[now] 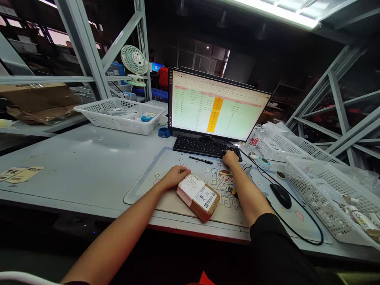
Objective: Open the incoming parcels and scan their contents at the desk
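A small brown parcel (194, 200) with white printed labels lies tilted on the cartoon desk mat (145, 186). At its upper left corner my left hand (177, 175) is closed, thumb and curled fingers holding the edge. My right hand (230, 157) rests on the right end of the black keyboard (198, 145); the back of the hand hides most of its fingers. A black pen (201, 160) lies between keyboard and parcel. Behind the keyboard a monitor (190, 107) displays a spreadsheet with an orange column. Partly behind my right forearm is a yellow-and-black tool (234, 192).
A white basket (118, 122) with small items stands at the back left, near a clip-on fan (134, 60). To the right are a mouse (280, 196) with its cable, tape rolls (264, 161) and white baskets (314, 206). Paper tags (20, 174) lie far left.
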Available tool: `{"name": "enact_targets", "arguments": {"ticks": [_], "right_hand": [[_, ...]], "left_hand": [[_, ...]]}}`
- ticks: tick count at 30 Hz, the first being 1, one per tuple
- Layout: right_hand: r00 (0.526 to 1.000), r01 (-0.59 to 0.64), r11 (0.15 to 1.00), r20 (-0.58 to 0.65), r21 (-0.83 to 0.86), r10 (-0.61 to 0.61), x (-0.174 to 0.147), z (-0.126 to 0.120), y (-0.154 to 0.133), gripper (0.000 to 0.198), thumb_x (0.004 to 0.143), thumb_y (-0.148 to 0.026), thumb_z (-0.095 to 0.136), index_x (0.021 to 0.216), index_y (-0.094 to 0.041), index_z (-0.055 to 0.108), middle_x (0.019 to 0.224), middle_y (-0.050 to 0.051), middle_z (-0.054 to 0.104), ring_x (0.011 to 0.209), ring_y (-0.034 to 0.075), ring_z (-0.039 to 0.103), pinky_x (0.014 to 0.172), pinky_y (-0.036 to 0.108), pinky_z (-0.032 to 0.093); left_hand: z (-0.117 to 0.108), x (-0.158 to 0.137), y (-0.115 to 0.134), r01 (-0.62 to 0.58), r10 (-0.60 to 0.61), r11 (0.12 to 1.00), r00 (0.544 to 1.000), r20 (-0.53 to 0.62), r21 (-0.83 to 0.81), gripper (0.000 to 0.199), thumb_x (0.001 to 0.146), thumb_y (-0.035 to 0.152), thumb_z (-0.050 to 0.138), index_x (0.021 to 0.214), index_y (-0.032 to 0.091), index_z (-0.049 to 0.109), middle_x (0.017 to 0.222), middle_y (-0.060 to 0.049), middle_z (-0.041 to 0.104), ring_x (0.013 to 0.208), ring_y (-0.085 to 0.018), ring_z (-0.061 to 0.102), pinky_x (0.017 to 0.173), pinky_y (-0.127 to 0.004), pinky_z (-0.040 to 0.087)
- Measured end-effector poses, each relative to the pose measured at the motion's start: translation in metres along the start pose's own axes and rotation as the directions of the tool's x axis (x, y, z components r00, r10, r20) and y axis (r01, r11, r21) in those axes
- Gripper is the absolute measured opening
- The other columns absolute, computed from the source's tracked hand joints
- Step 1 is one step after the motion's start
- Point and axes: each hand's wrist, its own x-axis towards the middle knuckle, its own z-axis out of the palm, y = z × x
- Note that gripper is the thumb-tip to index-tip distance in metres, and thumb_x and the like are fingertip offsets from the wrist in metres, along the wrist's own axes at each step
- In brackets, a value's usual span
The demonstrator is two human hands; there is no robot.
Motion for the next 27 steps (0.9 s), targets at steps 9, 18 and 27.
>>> {"name": "enact_targets", "arguments": {"ticks": [9, 18, 27], "right_hand": [[0.993, 0.118, 0.991, -0.034, 0.06, -0.117, -0.047, -0.009, -0.014, 0.06, 0.101, -0.019, 0.049, 0.161, -0.015, 0.05, 0.146, 0.021, 0.065, 0.133, 0.033, 0.063, 0.106, 0.041, 0.05], [0.967, 0.242, 0.97, -0.079, 0.003, -0.241, -0.179, 0.035, 0.091, 0.054, 0.104, -0.039, 0.053, 0.152, -0.017, 0.06, 0.144, 0.018, 0.064, 0.13, 0.035, 0.062, 0.108, 0.044, 0.049], [0.964, 0.25, 0.95, -0.14, 0.186, -0.226, -0.175, 0.03, 0.092, 0.045, 0.107, -0.025, 0.033, 0.133, -0.01, 0.066, 0.123, 0.02, 0.072, 0.113, 0.033, 0.069, 0.103, 0.044, 0.052]], "left_hand": [[-0.007, -0.045, 0.032, -0.251, 0.236, 0.949, 0.967, 0.1, 0.189, 0.077, 0.082, 0.062, 0.077, 0.148, 0.026, 0.062, 0.16, -0.011, 0.055, 0.149, -0.036, 0.048, 0.117, -0.05, 0.049], [0.001, -0.068, 0.049, -0.385, 0.33, 0.695, 0.921, 0.207, 0.608, 0.042, 0.099, 0.044, 0.065, 0.133, 0.021, 0.073, 0.133, -0.015, 0.073, 0.129, -0.035, 0.062, 0.111, -0.049, 0.049], [-0.047, -0.004, 0.052, 0.145, -0.189, 0.97, 0.954, 0.234, 0.193, 0.052, 0.071, 0.068, 0.08, 0.08, 0.018, 0.076, 0.074, -0.008, 0.07, 0.07, -0.022, 0.062, 0.061, -0.03, 0.044]]}}
